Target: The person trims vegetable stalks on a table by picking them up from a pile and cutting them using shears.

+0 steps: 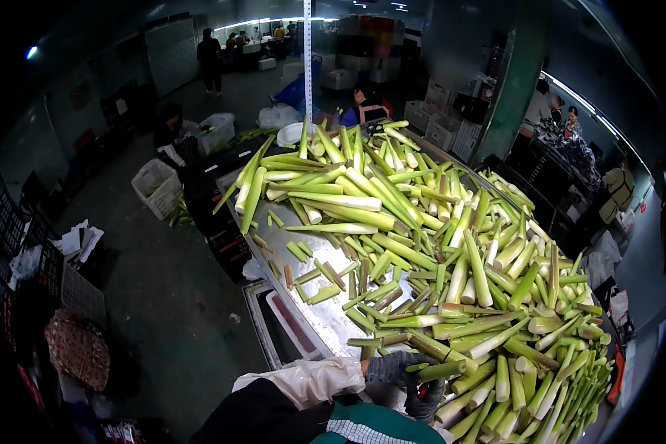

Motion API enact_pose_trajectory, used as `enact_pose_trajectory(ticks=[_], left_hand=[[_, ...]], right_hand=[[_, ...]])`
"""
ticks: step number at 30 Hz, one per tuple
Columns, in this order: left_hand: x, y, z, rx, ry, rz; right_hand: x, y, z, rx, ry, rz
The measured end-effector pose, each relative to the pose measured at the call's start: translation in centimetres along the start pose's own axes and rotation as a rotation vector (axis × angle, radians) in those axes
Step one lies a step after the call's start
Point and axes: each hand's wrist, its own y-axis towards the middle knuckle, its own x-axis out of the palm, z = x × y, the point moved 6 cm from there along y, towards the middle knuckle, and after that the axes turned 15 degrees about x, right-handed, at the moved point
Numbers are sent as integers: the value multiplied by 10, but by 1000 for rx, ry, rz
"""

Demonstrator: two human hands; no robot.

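Low in the view, my left hand, in a grey glove below a white sleeve, is closed around a green water bamboo shoot. Just below and beside it is my right hand, in a dark glove with its fingers curled in. Whatever it may grip is hidden. A large heap of pale green and white water bamboo shoots lies around and beyond both hands. Short cut-off pieces are scattered over the metal table to the left of the heap.
A white crate stands on the floor to the left, with a patterned bag nearer. A perforated post rises behind the heap, and a white bowl sits at its back. Several people work farther off. A green pillar stands right.
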Motion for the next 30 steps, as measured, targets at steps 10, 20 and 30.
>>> enact_pose_trajectory(ticks=[10, 20, 30], left_hand=[[9, 11, 3, 3, -53, 19], [0, 10, 16, 31, 181, 59], [-3, 12, 13, 22, 351, -55]], right_hand=[[2, 0, 16, -40, 123, 58], [-17, -3, 34, -71, 296, 67], [-48, -42, 73, 677, 905, -54]])
